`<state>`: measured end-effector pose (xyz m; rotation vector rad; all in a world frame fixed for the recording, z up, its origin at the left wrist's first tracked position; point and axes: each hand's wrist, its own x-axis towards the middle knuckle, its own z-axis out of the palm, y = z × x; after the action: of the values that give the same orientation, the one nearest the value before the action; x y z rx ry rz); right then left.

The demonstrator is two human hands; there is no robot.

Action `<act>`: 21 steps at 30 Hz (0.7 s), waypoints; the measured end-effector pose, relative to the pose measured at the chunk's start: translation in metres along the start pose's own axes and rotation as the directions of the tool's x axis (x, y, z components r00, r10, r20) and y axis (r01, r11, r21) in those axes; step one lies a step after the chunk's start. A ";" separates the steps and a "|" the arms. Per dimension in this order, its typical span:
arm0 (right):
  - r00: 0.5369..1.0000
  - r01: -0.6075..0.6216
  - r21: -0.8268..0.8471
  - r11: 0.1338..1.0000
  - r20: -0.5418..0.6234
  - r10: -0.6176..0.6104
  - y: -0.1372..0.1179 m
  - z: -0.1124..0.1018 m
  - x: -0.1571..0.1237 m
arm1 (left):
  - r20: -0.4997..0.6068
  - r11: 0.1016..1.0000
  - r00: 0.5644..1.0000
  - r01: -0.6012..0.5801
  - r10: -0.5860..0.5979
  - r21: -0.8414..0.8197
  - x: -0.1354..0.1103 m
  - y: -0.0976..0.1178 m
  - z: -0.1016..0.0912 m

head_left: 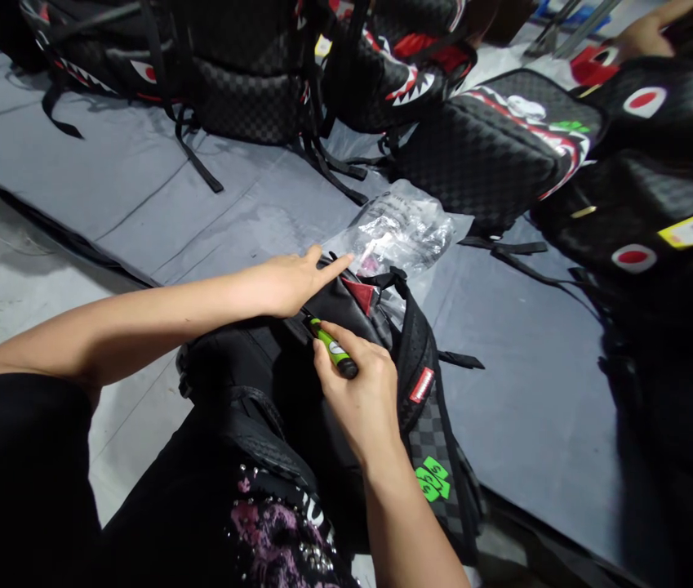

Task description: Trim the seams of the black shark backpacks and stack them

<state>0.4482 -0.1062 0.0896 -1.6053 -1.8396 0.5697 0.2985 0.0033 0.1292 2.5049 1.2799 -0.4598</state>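
A black backpack (273,347) lies tilted across my lap and against the table edge. Its checkered strap (423,359) with a red label runs down the right side. My left hand (294,282) lies on the upper edge of the backpack, fingers spread, two of them stretched out beside a red triangular patch (359,296); its thumb is hidden. Just below, my right hand (362,392) is closed round a slim green tool (334,347) with a black end. The tool's dark tip points at the backpack under my left hand, and its kind is unclear.
Crumpled clear plastic (404,233) lies beyond the backpack on the grey table cover (542,392). Several black checkered backpacks with shark mouths, one of them here (486,147), line the back and right. A co-worker's hand (643,37) shows at top right.
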 end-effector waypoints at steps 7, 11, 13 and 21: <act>1.000 0.008 0.040 0.999 -0.003 -0.008 0.002 0.004 0.001 | -0.002 1.000 1.000 -0.012 0.012 -0.006 -0.001 0.000 -0.001; 0.999 0.035 0.032 0.999 0.007 -0.035 0.001 0.005 0.004 | -0.027 1.000 0.999 -0.019 0.019 -0.005 0.000 -0.001 0.002; 0.999 0.037 0.023 0.999 0.014 -0.038 0.000 0.005 0.005 | -0.027 1.000 0.999 -0.022 0.022 -0.005 -0.001 -0.001 0.002; 0.999 0.020 -0.077 0.997 0.042 -0.017 -0.002 -0.003 0.005 | -0.030 1.000 0.999 -0.011 0.012 0.004 -0.001 -0.001 0.002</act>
<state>0.4489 -0.1020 0.0940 -1.6356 -1.9266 0.5337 0.2973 0.0024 0.1279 2.5303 1.2760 -0.4246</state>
